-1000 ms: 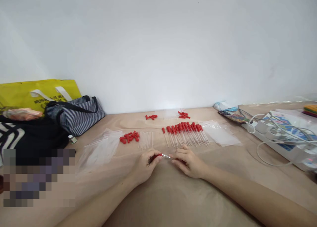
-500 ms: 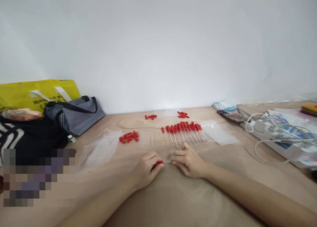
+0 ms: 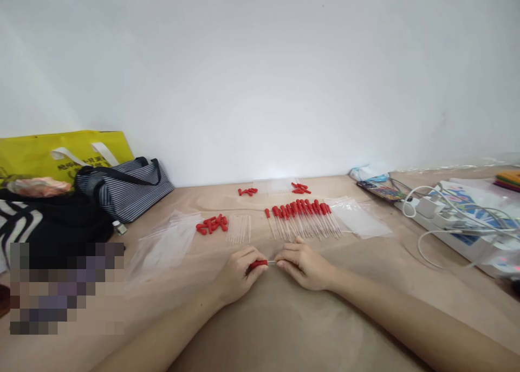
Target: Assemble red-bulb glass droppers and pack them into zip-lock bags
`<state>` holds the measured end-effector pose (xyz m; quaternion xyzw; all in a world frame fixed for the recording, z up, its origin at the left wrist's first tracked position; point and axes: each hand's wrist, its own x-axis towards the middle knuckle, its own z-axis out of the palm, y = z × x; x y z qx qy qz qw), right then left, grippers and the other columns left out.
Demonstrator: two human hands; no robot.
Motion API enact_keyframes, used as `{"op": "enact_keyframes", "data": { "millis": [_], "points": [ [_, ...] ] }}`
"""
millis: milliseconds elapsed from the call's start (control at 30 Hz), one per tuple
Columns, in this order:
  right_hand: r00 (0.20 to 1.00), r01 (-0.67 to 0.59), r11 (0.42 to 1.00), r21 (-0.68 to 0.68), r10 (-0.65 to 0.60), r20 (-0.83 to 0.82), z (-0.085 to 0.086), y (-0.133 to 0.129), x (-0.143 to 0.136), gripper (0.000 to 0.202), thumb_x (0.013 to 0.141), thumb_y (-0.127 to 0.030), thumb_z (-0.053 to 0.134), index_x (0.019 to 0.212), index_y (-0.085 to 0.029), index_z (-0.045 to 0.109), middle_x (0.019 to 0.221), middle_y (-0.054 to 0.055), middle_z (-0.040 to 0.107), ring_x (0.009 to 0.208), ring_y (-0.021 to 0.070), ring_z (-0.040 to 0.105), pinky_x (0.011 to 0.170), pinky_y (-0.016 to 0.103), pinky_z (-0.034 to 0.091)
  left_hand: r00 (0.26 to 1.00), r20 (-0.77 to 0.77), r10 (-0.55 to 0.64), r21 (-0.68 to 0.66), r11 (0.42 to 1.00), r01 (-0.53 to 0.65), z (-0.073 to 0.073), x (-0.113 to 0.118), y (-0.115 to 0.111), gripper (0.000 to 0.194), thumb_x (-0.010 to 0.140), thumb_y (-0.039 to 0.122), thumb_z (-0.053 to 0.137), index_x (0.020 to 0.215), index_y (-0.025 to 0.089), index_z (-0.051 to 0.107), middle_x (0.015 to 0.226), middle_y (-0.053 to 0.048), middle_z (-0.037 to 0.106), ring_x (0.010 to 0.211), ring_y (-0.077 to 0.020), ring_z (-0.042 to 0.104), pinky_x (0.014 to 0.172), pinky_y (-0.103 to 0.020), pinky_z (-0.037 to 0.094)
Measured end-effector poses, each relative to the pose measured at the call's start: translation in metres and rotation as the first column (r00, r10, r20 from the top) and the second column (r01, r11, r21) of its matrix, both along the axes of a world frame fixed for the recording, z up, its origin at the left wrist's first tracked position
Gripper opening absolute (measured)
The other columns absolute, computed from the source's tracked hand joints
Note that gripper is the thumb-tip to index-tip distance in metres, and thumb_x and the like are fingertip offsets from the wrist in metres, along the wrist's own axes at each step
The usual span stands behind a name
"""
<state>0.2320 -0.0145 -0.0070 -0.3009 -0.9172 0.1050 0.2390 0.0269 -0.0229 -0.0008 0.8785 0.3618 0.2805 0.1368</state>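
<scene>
My left hand (image 3: 240, 274) is closed around a red rubber dropper bulb (image 3: 259, 263), whose open end points right. From that end a thin clear glass tube (image 3: 271, 262) runs into the closed fingers of my right hand (image 3: 303, 263), which cover the rest of it. Past my hands lies a row of droppers (image 3: 304, 217), each a clear tube with a red bulb at its far end. To their left rest several bare clear tubes (image 3: 239, 229) and a small heap of loose red bulbs (image 3: 212, 224).
Clear plastic bags (image 3: 168, 242) lie at left, and another plastic bag (image 3: 361, 217) at right. More red bulbs (image 3: 301, 188) sit near the wall. A striped bag (image 3: 125, 190) and a yellow bag (image 3: 73, 150) stand at left; a power strip (image 3: 467, 247) with cables is at right.
My right hand has moved slightly left toward my left hand. The stretch of tube showing between them is shorter, and more of the red bulb shows.
</scene>
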Motion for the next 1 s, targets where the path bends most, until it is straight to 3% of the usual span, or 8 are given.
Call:
{"op": "enact_keyframes", "data": {
  "millis": [200,267,333,367,500,667,800,1000],
  "points": [
    [0.997,0.016,0.998,0.066,-0.021,0.08,0.003,0.002,0.006,0.018,0.081,-0.023,0.045,0.084,-0.019,0.061,0.073,0.004,0.061,0.072,0.0154,0.05,0.068,0.029,0.028,0.998,0.033,0.045,-0.003,0.999,-0.045,-0.004,-0.005,0.003,0.012,0.081,0.022,0.047,0.086,0.019,0.058,0.079,-0.002,0.056,0.072,-0.0135,0.053,0.067,-0.025,0.043],
    [0.998,0.049,0.999,0.004,-0.049,0.025,0.003,0.006,0.006,0.018,0.08,-0.021,0.043,0.084,-0.018,0.061,0.075,0.005,0.061,0.071,0.0146,0.051,0.066,0.027,0.032,0.976,0.1,0.192,0.06,0.978,-0.198,-0.008,-0.008,0.005,0.018,0.079,0.025,0.05,0.096,0.019,0.053,0.086,-0.004,0.054,0.077,-0.0151,0.052,0.069,-0.027,0.043],
    [0.982,0.164,0.982,-0.091,-0.171,-0.08,0.002,0.013,0.005,0.02,0.08,-0.019,0.042,0.09,-0.017,0.059,0.074,0.004,0.062,0.065,0.0132,0.052,0.062,0.024,0.035,0.92,0.151,0.361,0.084,0.923,-0.376,-0.011,-0.012,0.006,0.021,0.077,0.029,0.052,0.094,0.017,0.049,0.083,-0.003,0.052,0.072,-0.0153,0.051,0.064,-0.027,0.043],
    [0.957,0.242,0.96,-0.138,-0.26,-0.131,0.002,0.018,0.003,0.022,0.079,-0.02,0.042,0.094,-0.017,0.058,0.072,0.003,0.062,0.062,0.0127,0.052,0.06,0.023,0.035,0.908,0.131,0.399,0.06,0.911,-0.409,-0.012,-0.014,0.006,0.018,0.077,0.03,0.051,0.089,0.017,0.048,0.075,-0.001,0.05,0.066,-0.0142,0.049,0.06,-0.026,0.042],
    [0.816,0.498,0.838,-0.223,-0.54,-0.205,0.005,0.043,-0.01,0.019,0.076,-0.021,0.044,0.091,-0.016,0.056,0.069,0.002,0.062,0.06,0.0131,0.054,0.058,0.023,0.036,0.968,-0.102,0.228,-0.1,0.966,-0.238,-0.007,-0.017,0.004,0.017,0.08,0.03,0.045,0.069,0.017,0.048,0.054,0.005,0.041,0.049,-0.0102,0.041,0.049,-0.021,0.034],
    [0.739,0.645,0.743,-0.178,-0.666,-0.102,0.006,0.06,-0.038,0.017,0.075,-0.019,0.043,0.086,-0.018,0.056,0.075,0.003,0.065,0.069,0.0151,0.057,0.065,0.025,0.032,0.973,-0.137,0.185,-0.131,0.97,-0.203,0.0,-0.015,0.002,0.016,0.079,0.027,0.045,0.067,0.017,0.051,0.054,0.004,0.044,0.051,-0.0105,0.043,0.05,-0.02,0.032],
    [0.722,0.686,0.716,-0.132,-0.692,0.0,0.004,0.064,-0.052,0.018,0.075,-0.018,0.042,0.087,-0.018,0.056,0.081,0.004,0.066,0.08,0.0171,0.058,0.071,0.029,0.027,0.968,-0.148,0.201,-0.159,0.962,-0.224,0.002,-0.016,0.003,0.015,0.078,0.027,0.046,0.069,0.017,0.053,0.053,0.005,0.045,0.05,-0.0104,0.043,0.05,-0.02,0.032],
    [0.743,0.669,0.738,-0.088,-0.668,0.046,0.0,0.064,-0.051,0.021,0.078,-0.022,0.041,0.089,-0.019,0.059,0.086,0.005,0.065,0.084,0.0177,0.056,0.073,0.031,0.024,0.969,-0.145,0.2,-0.184,0.957,-0.224,0.001,-0.015,0.0,0.016,0.078,0.029,0.046,0.07,0.017,0.054,0.053,0.005,0.045,0.049,-0.01,0.042,0.049,-0.02,0.032]
  ]
}}
